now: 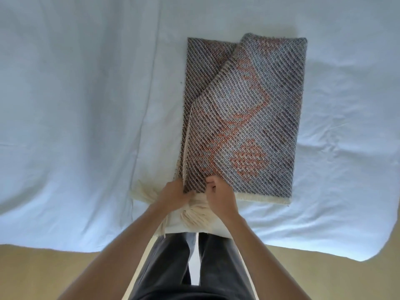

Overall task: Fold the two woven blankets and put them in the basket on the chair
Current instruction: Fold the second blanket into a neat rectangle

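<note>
Woven blanket lies folded into a long rectangle on a pale blue bed sheet — coarse diagonal weave, grey-blue with orange motifs, cream fringe bunched at the near end. Top layer lies askew, baring the darker layer beneath at the far left. Left hand and right hand both pinch the near edge, fingers curled — fingertips partly hidden in the cloth. Dark trousers, tan floor below.

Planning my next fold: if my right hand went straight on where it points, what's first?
The right hand would probably meet the folded grey-blue woven blanket with orange pattern, whose near edge it pinches.
</note>
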`<state>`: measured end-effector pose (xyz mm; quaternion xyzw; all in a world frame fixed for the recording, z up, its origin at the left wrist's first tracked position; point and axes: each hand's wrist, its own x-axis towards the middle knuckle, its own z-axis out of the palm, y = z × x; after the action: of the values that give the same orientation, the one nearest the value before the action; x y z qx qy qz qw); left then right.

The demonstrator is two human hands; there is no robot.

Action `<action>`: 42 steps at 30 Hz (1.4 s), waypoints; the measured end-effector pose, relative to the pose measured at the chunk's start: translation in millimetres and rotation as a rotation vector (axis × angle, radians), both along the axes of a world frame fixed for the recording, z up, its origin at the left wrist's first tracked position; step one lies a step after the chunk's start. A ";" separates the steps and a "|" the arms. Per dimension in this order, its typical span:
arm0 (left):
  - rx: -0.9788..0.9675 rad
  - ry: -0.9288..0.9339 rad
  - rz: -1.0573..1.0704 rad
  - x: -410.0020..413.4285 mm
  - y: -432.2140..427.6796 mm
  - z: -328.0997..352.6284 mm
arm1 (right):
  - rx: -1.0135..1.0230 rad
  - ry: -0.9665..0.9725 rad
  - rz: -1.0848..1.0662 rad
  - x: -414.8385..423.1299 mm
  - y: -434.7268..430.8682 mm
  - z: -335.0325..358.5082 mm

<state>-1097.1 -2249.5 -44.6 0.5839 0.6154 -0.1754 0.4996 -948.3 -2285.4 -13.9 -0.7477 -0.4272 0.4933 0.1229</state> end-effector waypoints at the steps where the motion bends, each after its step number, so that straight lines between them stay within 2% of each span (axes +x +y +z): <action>1: 0.006 0.048 -0.005 -2.0 -6.8 1.3 | -0.001 0.008 0.012 1.6 0.2 0.1; 8: -0.024 0.324 -0.309 -20.6 -6.4 5.7 | -0.028 -0.009 0.109 6.4 5.6 -0.8; 10: -0.045 0.349 -0.360 -22.7 4.6 6.7 | -0.040 -0.006 0.129 7.7 7.9 -0.2; 12: -0.115 0.302 -0.317 -20.1 16.4 6.6 | -0.030 -0.010 0.145 10.9 11.7 0.4; 15: -0.161 0.169 -0.139 -8.8 37.2 6.5 | 0.006 -0.038 0.169 20.1 25.5 1.6; 21: 0.012 -0.011 0.171 28.3 106.6 10.5 | 0.068 -0.147 0.237 48.7 85.2 6.0; 24: 0.086 -0.040 0.270 49.3 150.2 14.1 | 0.126 -0.216 0.271 65.4 127.1 7.5; 26: 0.184 -0.022 0.249 62.7 177.7 15.4 | 0.194 -0.264 0.304 75.0 158.2 8.4; 29: 0.312 -0.024 0.193 82.0 213.9 17.1 | 0.295 -0.395 0.467 86.4 209.2 6.4; 34: 0.323 -0.036 0.139 109.3 248.8 11.3 | 0.484 -0.532 0.666 100.1 289.7 -2.0; 38: 0.320 -0.005 0.116 124.0 254.2 3.9 | 0.362 -0.556 1.006 105.6 329.5 -11.7; 40: 0.460 0.010 0.059 130.5 247.6 4.8 | 0.303 -0.613 1.117 108.3 336.6 -13.6; 42: 0.642 -0.002 -0.036 136.8 232.7 6.7 | 0.339 -0.688 1.140 114.6 333.9 -11.3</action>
<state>-960.3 -2016.8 -38.0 0.7226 0.6283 0.0195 0.2874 -833.7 -1951.5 -25.1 -0.4908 -0.8399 0.1418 -0.1832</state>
